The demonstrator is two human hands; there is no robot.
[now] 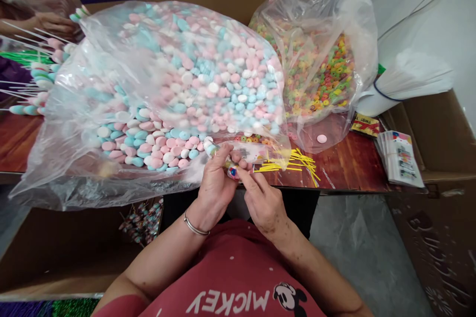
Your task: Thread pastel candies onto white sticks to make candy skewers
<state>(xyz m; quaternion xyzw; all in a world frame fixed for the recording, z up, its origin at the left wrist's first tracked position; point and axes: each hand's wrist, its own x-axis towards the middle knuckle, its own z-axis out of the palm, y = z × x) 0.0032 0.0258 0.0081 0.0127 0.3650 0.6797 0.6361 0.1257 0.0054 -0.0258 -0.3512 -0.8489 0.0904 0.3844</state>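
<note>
My left hand (217, 188) is closed around a small wrapped candy stick (232, 172) with a printed, colourful wrapper; pale blue and white pieces show at its upper end. My right hand (262, 200) touches the wrapper's lower end with its fingers pressed together. Just behind my hands lies a large clear bag of pink, white and blue candies (167, 151), its mouth open toward me. Yellow twist ties (293, 161) are scattered on the red-brown table (345, 163), to the right of my hands.
A bag of coloured ring candies (327, 79) stands behind right. A white container of sticks (379, 96), a gold packet (365, 125) and a stack of printed bags (401, 158) are at right. Another person's hand (55, 25) is at upper left, near candy skewers (40, 77). Below left is an open box (74, 252).
</note>
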